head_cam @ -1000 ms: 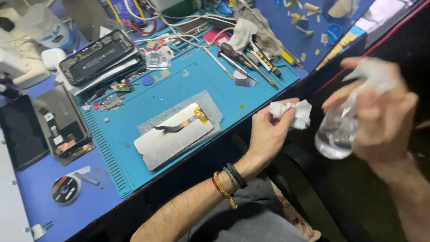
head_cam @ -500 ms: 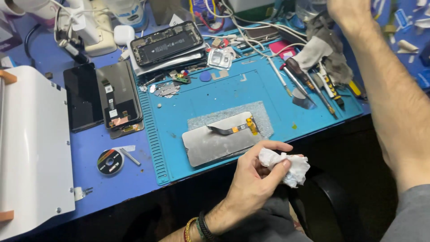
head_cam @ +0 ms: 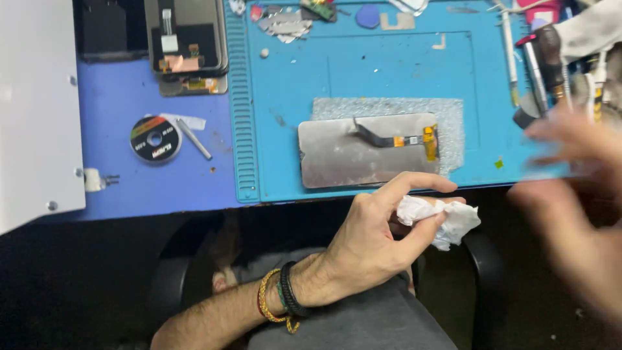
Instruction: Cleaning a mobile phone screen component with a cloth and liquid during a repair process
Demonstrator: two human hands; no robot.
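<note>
On the desk's blue mat (head_cam: 389,65), the phone screen panel (head_cam: 366,155) lies back-up, flex cable showing (not visibly wiped yet). Your left hand (head_cam: 372,243) pinches a crumpled white wipe (head_cam: 444,217) just below it; your right hand (head_cam: 570,194) is blurred, grip unreadable.

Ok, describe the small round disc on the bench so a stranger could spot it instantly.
Start at the turquoise work mat and look just off its left ribbed edge, onto the darker blue bench surface. The disc lies flat there beside a thin metal pick. It is the only round, black thing with a centre hole and a coloured band.
</note>
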